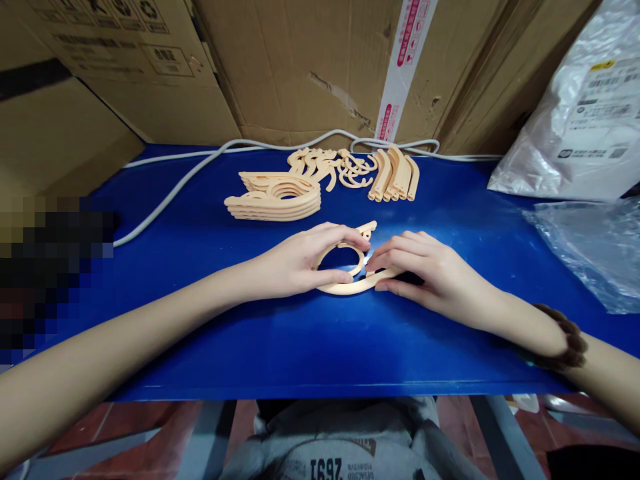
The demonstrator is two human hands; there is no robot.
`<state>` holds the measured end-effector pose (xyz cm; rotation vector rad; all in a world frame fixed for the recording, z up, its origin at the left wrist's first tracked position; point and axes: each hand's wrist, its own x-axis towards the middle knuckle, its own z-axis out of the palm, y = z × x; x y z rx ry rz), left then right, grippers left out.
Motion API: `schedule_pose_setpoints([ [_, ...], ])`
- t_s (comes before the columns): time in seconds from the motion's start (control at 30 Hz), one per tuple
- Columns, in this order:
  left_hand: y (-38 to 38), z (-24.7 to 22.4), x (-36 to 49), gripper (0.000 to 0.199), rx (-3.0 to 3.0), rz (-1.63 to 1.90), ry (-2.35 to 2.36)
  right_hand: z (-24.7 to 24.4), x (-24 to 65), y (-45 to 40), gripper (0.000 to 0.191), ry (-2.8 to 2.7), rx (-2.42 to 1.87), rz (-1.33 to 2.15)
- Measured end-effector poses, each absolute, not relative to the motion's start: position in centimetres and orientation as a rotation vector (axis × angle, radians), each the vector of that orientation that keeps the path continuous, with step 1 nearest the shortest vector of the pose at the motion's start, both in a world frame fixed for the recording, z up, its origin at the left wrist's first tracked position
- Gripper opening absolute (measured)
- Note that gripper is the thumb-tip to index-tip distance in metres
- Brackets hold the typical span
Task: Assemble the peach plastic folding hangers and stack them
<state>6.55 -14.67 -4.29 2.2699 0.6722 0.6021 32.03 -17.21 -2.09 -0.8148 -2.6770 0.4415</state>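
Taking the beige curved pc as clock ctr, I had it mid-table, btwn both hands, loop to the L, one arm out twd 3, a short end up twd 1. L hand was clamped on the loop, thumb on the nr rim, fingers over the far rim. R hand was pinched on the 3 o'clock arm; couldn't tell if the fingertips hid a smaller bit. Underside was hidden, so couldn't tell if the pc touched the tabletop.

Far side was tight: stacked curved pcs at 10, nr L hand; hook pcs at 11; small curls at 12; short tubes at 1. White cable ran behind, along the cardboard. Plastic bag sat at 2, clear film at 3, over the R side. Most room was at 6, wide blue down to the nr edge.
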Motion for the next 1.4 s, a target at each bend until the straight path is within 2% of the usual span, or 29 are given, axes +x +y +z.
schedule_pose_setpoints([
  [0.37,-15.1,-4.0,6.6,0.032,2.105,0.675,0.646,-2.3,32.3,-16.5,0.015,-2.608,-0.799,0.568],
  [0.63,-14.3,-4.2,6.6,0.030,2.310,0.814,0.680,-1.6,33.0,-16.6,0.021,-2.642,-0.988,0.215],
  [0.87,-14.6,-4.0,6.5,0.043,2.447,0.820,0.710,-1.6,32.9,-16.8,0.021,-2.653,-1.000,0.121],
  [1.0,-14.8,-4.1,6.5,0.050,2.471,0.781,0.702,-1.4,32.6,-16.9,0.034,-2.682,-0.924,0.217],
  [1.2,-15.0,-4.2,6.3,0.060,2.472,0.685,0.669,-2.0,32.6,-17.1,0.081,-2.766,-0.886,0.288],
  [1.27,-15.1,-4.2,6.4,0.063,2.479,0.626,0.711,-2.2,32.7,-17.1,0.082,-2.825,-0.885,0.291],
  [1.4,-15.3,-4.4,6.5,0.074,2.511,0.572,0.792,-2.1,32.6,-16.9,0.072,-2.849,-0.848,0.337],
])
